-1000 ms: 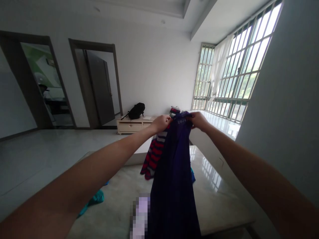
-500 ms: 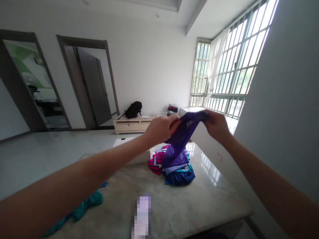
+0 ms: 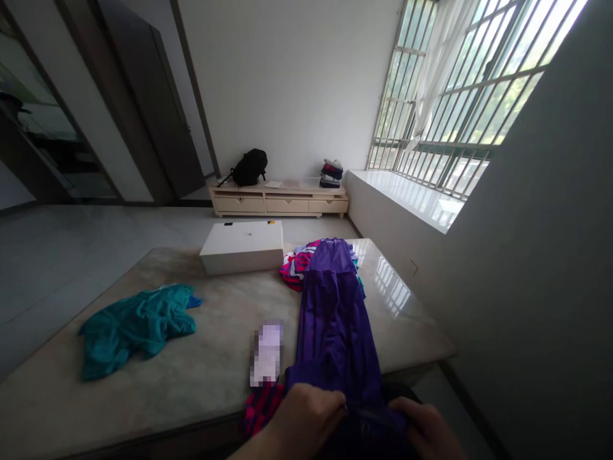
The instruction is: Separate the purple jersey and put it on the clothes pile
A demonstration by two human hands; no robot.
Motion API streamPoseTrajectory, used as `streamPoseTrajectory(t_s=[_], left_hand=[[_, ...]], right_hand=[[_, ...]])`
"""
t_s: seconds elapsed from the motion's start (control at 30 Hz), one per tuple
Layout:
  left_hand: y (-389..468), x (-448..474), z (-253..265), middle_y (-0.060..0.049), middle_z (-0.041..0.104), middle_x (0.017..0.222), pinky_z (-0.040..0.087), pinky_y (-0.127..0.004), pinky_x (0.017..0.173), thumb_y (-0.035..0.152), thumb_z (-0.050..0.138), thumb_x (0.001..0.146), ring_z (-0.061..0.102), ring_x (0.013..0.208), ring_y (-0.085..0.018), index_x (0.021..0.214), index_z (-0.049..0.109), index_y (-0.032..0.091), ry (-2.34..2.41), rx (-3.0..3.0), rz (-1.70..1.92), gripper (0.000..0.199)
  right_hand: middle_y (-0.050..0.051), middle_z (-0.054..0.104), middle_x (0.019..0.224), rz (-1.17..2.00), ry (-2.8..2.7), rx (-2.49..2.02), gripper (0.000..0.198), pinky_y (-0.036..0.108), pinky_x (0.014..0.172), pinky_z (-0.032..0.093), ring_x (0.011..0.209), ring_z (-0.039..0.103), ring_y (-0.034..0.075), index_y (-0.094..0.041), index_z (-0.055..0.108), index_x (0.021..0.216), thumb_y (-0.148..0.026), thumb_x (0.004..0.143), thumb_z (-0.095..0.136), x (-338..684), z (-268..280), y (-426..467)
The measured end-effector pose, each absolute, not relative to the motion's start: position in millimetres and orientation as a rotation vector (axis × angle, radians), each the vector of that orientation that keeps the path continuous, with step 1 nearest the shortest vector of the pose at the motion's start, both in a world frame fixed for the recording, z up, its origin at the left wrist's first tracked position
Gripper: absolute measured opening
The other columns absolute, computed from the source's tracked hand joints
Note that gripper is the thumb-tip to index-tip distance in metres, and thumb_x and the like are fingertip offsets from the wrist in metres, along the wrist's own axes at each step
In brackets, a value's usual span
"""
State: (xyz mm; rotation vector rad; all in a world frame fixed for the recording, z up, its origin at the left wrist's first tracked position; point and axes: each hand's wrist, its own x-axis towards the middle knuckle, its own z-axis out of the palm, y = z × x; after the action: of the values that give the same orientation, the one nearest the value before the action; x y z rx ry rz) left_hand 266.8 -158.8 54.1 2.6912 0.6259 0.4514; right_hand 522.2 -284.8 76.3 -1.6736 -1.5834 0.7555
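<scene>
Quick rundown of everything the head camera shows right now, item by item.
purple garment: 1, purple, stretched lengthwise along the table, near end in both hands
clothes pile: 1, red, pink and blue, under the garment's far end
teal garment: 1, teal, crumpled on the table's left side
white box: 1, white, far side of the table
table: 1, pale marble top
low cabinet: 1, cream, against the far wall
backpack: 1, black, on the cabinet
folded stack: 1, mixed colours, cabinet's right end
left hand: gripping the garment's near edge
right hand: gripping the same edge
</scene>
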Motion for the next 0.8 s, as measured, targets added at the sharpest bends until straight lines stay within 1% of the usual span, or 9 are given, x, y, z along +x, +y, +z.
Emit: streamPoseTrajectory(t_s=[0.1, 0.2, 0.27, 0.33, 0.4, 0.47, 0.6, 0.7, 0.8], left_hand=[[-101.6, 293.1, 89.4, -0.004, 0.077, 0.084, 0.048, -0.025, 0.067, 0.038, 0.050, 0.104, 0.075, 0.078, -0.021, 0.102, 0.071, 0.026, 0.778, 2.707, 0.315, 0.024], [-19.3, 329.2, 130.4, -0.009, 0.078, 0.092, 0.051, -0.029, 0.075, 0.044, 0.049, 0.104, 0.074, 0.088, -0.025, 0.108, 0.072, 0.024, 1.051, 2.730, 0.298, 0.031], [26.5, 349.6, 146.1, -0.016, 0.076, 0.107, 0.052, -0.035, 0.086, 0.037, 0.044, 0.105, 0.071, 0.102, -0.029, 0.117, 0.070, 0.019, 1.216, 2.702, 0.367, 0.034], [50.2, 362.9, 142.6, -0.024, 0.068, 0.130, 0.048, -0.046, 0.103, 0.029, 0.044, 0.103, 0.062, 0.126, -0.035, 0.134, 0.062, 0.011, 1.373, 2.664, 0.447, 0.039], [48.7, 368.5, 115.5, -0.027, 0.051, 0.152, 0.036, -0.053, 0.118, 0.024, 0.048, 0.101, 0.043, 0.147, -0.038, 0.147, 0.051, 0.007, 1.425, 2.677, 0.479, 0.050], [29.3, 366.5, 69.5, -0.023, 0.037, 0.164, 0.026, -0.052, 0.126, 0.028, 0.051, 0.100, 0.028, 0.156, -0.035, 0.152, 0.048, 0.008, 1.326, 2.754, 0.411, 0.056], [-14.2, 342.8, -24.0, -0.020, 0.032, 0.167, 0.027, -0.058, 0.126, 0.051, 0.059, 0.097, 0.028, 0.156, -0.039, 0.154, 0.050, 0.016, 1.128, 2.732, 0.065, 0.068], [-25.7, 320.5, -57.3, -0.015, 0.026, 0.170, 0.028, -0.060, 0.125, 0.050, 0.061, 0.097, 0.024, 0.157, -0.039, 0.159, 0.042, 0.024, 1.070, 2.700, 0.042, 0.070], [-31.6, 305.1, -66.0, -0.011, 0.021, 0.172, 0.025, -0.061, 0.127, 0.045, 0.057, 0.100, 0.021, 0.159, -0.035, 0.162, 0.034, 0.028, 1.023, 2.735, 0.154, 0.069]], right_hand=[[0.001, 0.079, 0.089, 0.788, -1.560, -1.695, 0.030, 0.035, 0.078, 0.057, 0.086, 0.075, 0.028, -0.028, 0.080, 0.093, -0.029, 0.084, 0.051, 539.5, 93.9, -227.7], [0.006, 0.078, 0.091, 0.543, -1.438, -1.850, 0.026, 0.033, 0.083, 0.055, 0.092, 0.073, 0.028, -0.021, 0.079, 0.097, -0.026, 0.084, 0.057, 562.2, 114.6, -132.2], [0.008, 0.078, 0.104, 0.471, -1.350, -1.913, 0.037, 0.031, 0.088, 0.053, 0.097, 0.072, 0.025, -0.020, 0.073, 0.123, -0.030, 0.090, 0.058, 570.3, 119.3, -74.9], [0.013, 0.073, 0.122, 0.401, -1.248, -1.980, 0.049, 0.030, 0.090, 0.053, 0.105, 0.071, 0.024, -0.017, 0.061, 0.141, -0.032, 0.095, 0.053, 568.2, 110.4, -39.6], [0.016, 0.065, 0.136, 0.323, -1.156, -2.033, 0.052, 0.031, 0.096, 0.051, 0.116, 0.067, 0.025, -0.014, 0.055, 0.147, -0.029, 0.098, 0.045, 558.2, 86.1, -29.2], [0.016, 0.058, 0.144, 0.272, -1.116, -2.107, 0.052, 0.031, 0.104, 0.047, 0.128, 0.061, 0.025, -0.016, 0.055, 0.148, -0.027, 0.099, 0.040, 547.0, 51.3, -35.4], [0.022, 0.054, 0.145, 0.376, -1.105, -2.347, 0.064, 0.036, 0.113, 0.041, 0.136, 0.054, 0.032, -0.009, 0.048, 0.154, -0.035, 0.096, 0.053, 544.8, -10.2, -50.4], [0.029, 0.051, 0.146, 0.473, -1.079, -2.426, 0.081, 0.044, 0.116, 0.037, 0.141, 0.047, 0.040, -0.002, 0.042, 0.156, -0.046, 0.091, 0.062, 558.5, -29.2, -44.4], [0.031, 0.054, 0.142, 0.591, -1.061, -2.452, 0.085, 0.048, 0.111, 0.041, 0.137, 0.051, 0.042, -0.001, 0.048, 0.149, -0.053, 0.084, 0.069, 567.5, -33.2, -37.2]])
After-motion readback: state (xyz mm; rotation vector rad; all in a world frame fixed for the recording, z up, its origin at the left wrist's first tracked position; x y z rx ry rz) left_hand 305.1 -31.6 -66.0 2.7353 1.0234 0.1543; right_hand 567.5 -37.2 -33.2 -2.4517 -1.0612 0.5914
